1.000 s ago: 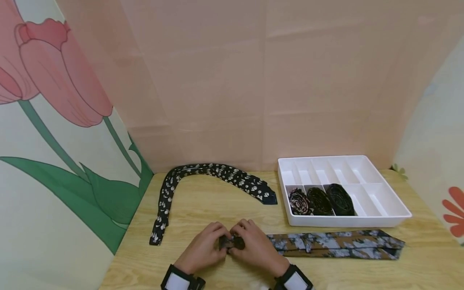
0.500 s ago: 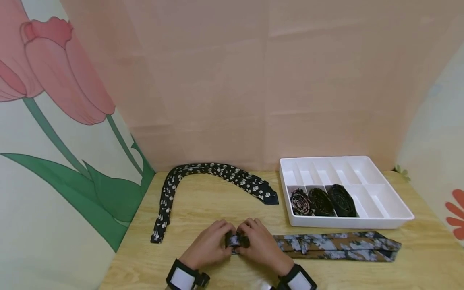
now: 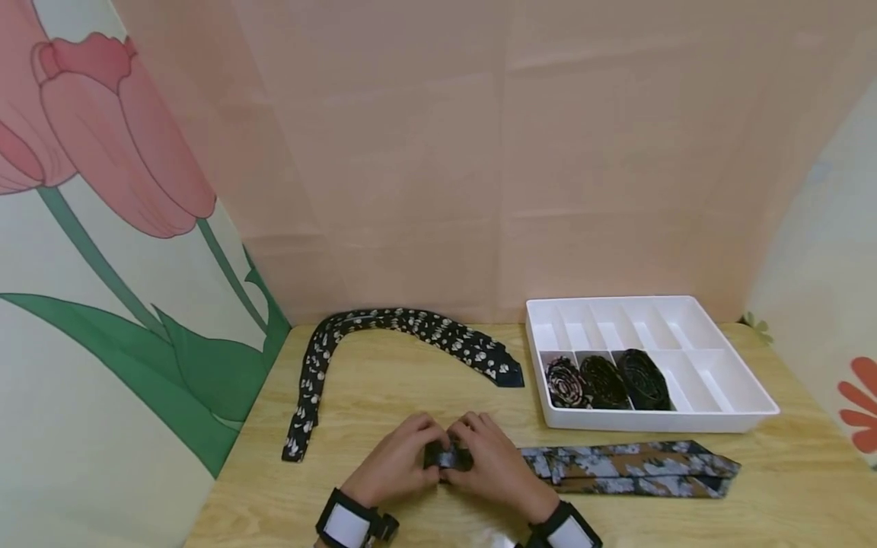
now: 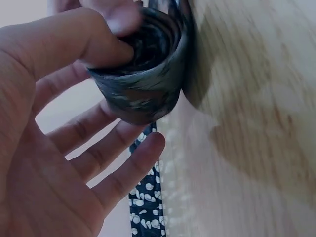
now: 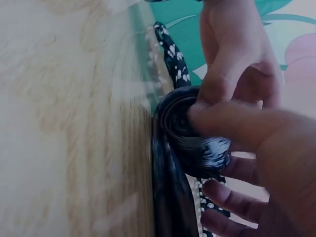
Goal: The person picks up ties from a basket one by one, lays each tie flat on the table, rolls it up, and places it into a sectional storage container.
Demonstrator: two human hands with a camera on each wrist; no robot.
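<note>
Both hands meet at the front middle of the wooden table (image 3: 384, 396). Between them sits the rolled end (image 3: 448, 457) of a brown and grey patterned tie (image 3: 630, 468), whose flat length trails to the right. My left hand (image 3: 400, 464) pinches the roll (image 4: 143, 84), thumb inside its coil and fingers beneath. My right hand (image 3: 493, 464) grips the same roll (image 5: 192, 138) from the other side, thumb across its open end.
A black tie with white spots (image 3: 384, 335) lies curved across the back left of the table. A white divided tray (image 3: 726, 380) at the back right holds three rolled ties (image 3: 603, 380) in its front compartments. Patterned walls enclose the table on three sides.
The tie's flat length has grown shorter, its wide end drawn leftwards as the roll takes it up. Both hands stay on the roll, shifted slightly right.
</note>
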